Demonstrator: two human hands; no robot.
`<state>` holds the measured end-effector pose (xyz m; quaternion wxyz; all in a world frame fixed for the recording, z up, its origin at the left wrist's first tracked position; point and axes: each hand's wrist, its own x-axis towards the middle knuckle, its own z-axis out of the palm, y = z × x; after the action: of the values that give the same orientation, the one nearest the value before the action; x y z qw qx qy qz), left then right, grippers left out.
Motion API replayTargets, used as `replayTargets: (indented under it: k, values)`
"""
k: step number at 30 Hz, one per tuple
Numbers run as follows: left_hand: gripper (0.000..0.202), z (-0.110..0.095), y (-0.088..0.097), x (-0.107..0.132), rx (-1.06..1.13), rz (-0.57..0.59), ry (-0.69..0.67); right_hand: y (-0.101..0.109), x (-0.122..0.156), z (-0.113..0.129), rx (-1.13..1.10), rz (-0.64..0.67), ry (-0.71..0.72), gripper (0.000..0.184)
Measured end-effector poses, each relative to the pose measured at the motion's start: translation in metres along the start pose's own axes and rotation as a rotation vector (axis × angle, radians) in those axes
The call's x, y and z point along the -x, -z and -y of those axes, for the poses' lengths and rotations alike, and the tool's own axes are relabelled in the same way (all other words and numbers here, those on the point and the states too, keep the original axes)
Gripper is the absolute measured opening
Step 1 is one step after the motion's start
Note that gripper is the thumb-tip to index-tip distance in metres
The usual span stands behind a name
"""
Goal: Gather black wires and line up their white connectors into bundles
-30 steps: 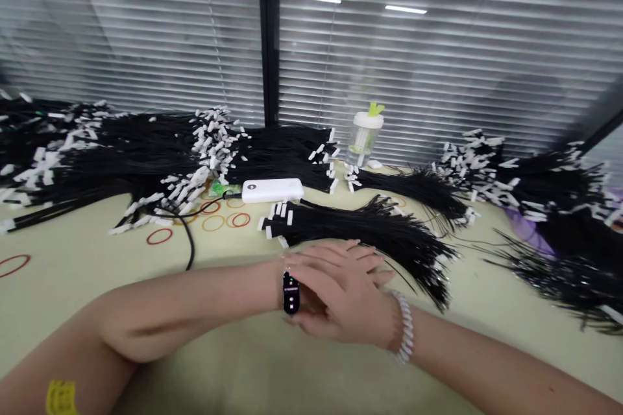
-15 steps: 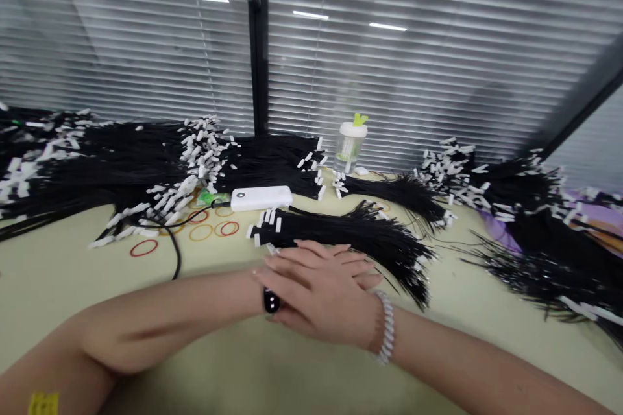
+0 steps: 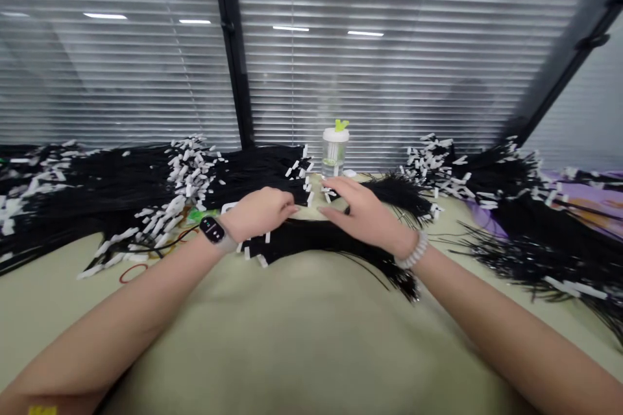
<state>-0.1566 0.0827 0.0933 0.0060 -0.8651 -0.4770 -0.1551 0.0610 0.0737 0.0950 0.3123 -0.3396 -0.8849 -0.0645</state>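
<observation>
A bundle of black cables [image 3: 311, 235] with white connectors at its left end lies across the middle of the table. My left hand [image 3: 263, 211], with a dark smartwatch on the wrist, is over the bundle's left part. Its fingers are curled in towards the thumb; what they hold, if anything, is hidden. My right hand [image 3: 365, 215], wearing a pale beaded bracelet, hovers over the bundle's right part with thumb and fingers apart. Most of a white power bank [image 3: 232, 206] is hidden behind my left hand.
Heaps of black cables with white connectors [image 3: 111, 175] line the back left; more cables [image 3: 545, 253] lie right, near a purple sheet [image 3: 487, 219]. A clear cup with white lid [image 3: 335, 149] stands by the blinds. A red rubber band [image 3: 133, 273] lies left.
My hands were crossed one over the other in front of the bundle. Now they are apart and farther forward, over the bundle. The view has shifted slightly.
</observation>
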Motion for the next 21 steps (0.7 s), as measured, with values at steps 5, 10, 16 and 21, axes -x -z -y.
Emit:
replayTargets:
  k: [5,10,16,21]
  values:
    - [0.024,0.033,-0.021,-0.008,-0.073,0.052,0.039,-0.016,0.011,-0.046,0.004,0.150,-0.096,0.033]
    - [0.023,0.043,-0.035,-0.009,-0.009,0.036,0.060,-0.027,0.017,-0.050,-0.018,0.290,-0.098,0.033]
    - [0.026,0.027,-0.014,-0.012,0.202,-0.173,0.097,-0.027,0.018,-0.048,-0.064,0.298,-0.159,0.036]
    - [0.023,-0.011,0.012,-0.027,0.508,-0.310,0.049,-0.018,0.008,-0.043,-0.099,0.168,-0.208,0.043]
